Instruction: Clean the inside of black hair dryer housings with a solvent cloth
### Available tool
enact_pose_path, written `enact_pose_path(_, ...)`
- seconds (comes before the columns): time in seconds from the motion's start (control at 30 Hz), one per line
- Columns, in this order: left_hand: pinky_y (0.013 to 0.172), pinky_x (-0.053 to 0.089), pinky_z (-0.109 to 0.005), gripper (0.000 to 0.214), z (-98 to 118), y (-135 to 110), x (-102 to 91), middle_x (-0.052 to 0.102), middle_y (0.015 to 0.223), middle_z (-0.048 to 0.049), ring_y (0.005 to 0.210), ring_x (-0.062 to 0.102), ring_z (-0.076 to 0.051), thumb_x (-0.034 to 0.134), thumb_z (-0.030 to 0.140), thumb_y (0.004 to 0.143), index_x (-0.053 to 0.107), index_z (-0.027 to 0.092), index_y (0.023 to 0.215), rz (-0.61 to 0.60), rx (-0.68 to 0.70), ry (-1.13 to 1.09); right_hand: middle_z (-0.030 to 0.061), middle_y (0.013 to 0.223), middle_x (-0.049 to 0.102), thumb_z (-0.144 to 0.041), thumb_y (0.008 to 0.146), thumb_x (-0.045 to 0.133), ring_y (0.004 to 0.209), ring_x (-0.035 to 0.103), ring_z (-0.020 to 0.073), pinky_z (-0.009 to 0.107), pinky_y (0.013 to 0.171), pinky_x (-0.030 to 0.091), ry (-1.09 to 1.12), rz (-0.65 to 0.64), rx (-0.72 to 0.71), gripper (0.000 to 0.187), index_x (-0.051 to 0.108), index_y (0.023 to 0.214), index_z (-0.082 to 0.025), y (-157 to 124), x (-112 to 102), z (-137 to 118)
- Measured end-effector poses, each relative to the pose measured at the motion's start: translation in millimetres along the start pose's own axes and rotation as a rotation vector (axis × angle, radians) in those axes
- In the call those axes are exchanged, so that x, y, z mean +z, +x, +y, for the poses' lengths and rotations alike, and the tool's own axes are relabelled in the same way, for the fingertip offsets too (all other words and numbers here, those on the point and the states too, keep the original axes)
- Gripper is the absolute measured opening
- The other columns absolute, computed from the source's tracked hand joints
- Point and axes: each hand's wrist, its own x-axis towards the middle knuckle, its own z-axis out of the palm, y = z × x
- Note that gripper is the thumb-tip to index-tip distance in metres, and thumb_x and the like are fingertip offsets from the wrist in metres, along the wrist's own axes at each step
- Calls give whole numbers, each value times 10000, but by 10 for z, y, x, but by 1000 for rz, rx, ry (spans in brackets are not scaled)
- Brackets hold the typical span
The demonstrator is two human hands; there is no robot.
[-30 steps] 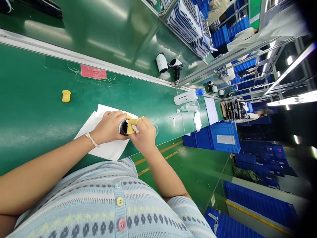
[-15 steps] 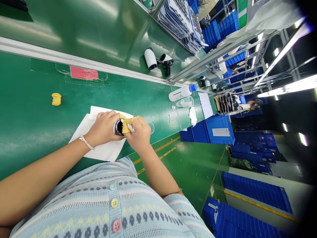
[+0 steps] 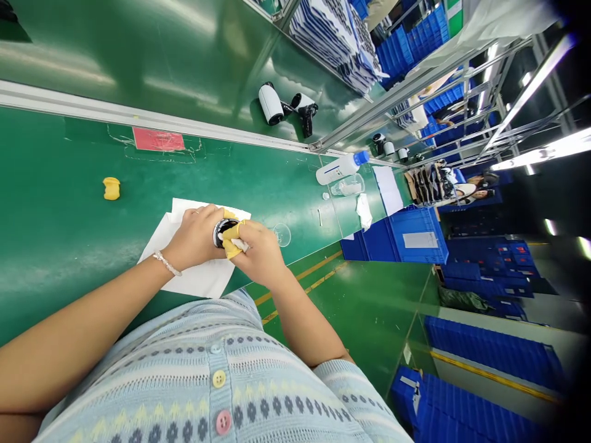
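My left hand (image 3: 196, 239) is closed around a security camera (image 3: 217, 235) with a white rim and a dark round front, which faces right. A yellow finger cot shows on a fingertip behind it. My right hand (image 3: 261, 253) pinches a small white wipe (image 3: 241, 244) between fingers covered in yellow finger cots, with the fingertips at the camera's dark front. Much of the camera is hidden by both hands. Beneath them, a white sheet (image 3: 207, 282) lies on the green table (image 3: 55, 246). A loose yellow finger cot (image 3: 111, 188) rests to the left.
Right of my hands is a clear round dish (image 3: 282, 234). Farther along lie a white bottle with a blue cap (image 3: 341, 169), a clear cup (image 3: 348, 184), a swab (image 3: 320, 216) and a crumpled tissue (image 3: 364, 211). White cameras (image 3: 270, 103) sit on the shelf behind; blue crates (image 3: 415, 237) stand beyond the table.
My right hand has moved slightly closer, bringing the wipe and covered fingertips over the camera's dark front. My left hand keeps its hold. The whole view has shifted slightly.
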Motion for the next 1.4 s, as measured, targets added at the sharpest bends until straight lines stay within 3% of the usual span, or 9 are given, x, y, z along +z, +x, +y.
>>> enact_pose_path(0.13,896,391,-467,364,-17,4,0,593,960,-98,995,568,-317,627,358,659,523,186,963,-25,1,2,-14,658,482,-205,790,496,621,431,124,233,581,334,84,-59,-17,112,492,678,-201,-8,-49,10)
enact_pose_path(0.2,892,394,-468,386,-16,0,-1,592,964,-98,997,568,-320,638,382,664,520,188,976,-21,1,4,-4,661,496,-222,798,494,632,447,136,241,572,332,30,-15,-6,115,508,685,-203,5,-30,58)
enact_pose_path(0.33,888,399,-468,458,-7,-15,2,592,991,-99,1006,564,-324,648,491,683,517,190,1003,4,6,8,39,706,555,-231,865,439,696,498,173,276,610,366,-118,344,125,156,552,763,-193,34,13,146)
enact_pose_path(0.4,882,402,-463,460,-3,-19,2,595,996,-97,1003,564,-319,643,508,685,515,193,995,3,4,9,42,725,569,-229,886,436,711,511,173,280,635,386,-106,428,146,151,563,815,-189,33,32,133)
enact_pose_path(0.53,890,393,-469,414,1,-14,-6,601,999,-107,1003,564,-318,654,431,658,511,194,965,-2,-14,26,33,672,534,-233,859,437,635,470,171,280,557,341,-179,302,61,157,539,745,-200,5,98,42)
enact_pose_path(0.77,877,394,-456,461,-21,-15,11,602,991,-99,983,571,-310,644,516,685,525,191,990,0,1,21,36,725,581,-212,832,453,646,500,169,268,537,319,-152,161,234,113,551,780,-191,-81,-37,148)
enact_pose_path(1.03,882,390,-448,460,-6,-17,-6,601,976,-88,970,574,-296,648,508,678,532,194,993,9,-3,8,25,675,514,-204,841,461,629,455,164,268,550,307,-228,179,83,128,548,747,-197,-151,-42,145)
enact_pose_path(1.23,885,385,-435,450,-9,-15,15,601,967,-82,973,569,-293,645,509,682,526,197,984,32,10,17,11,621,488,-162,801,473,590,417,160,271,529,273,-345,289,-23,134,495,679,-213,-149,-9,132)
enact_pose_path(1.4,854,392,-428,451,-12,-16,37,595,949,-84,944,576,-296,635,525,689,539,183,967,33,4,17,9,628,502,-169,810,482,590,429,157,263,522,277,-374,264,-2,155,469,663,-217,-220,-52,113)
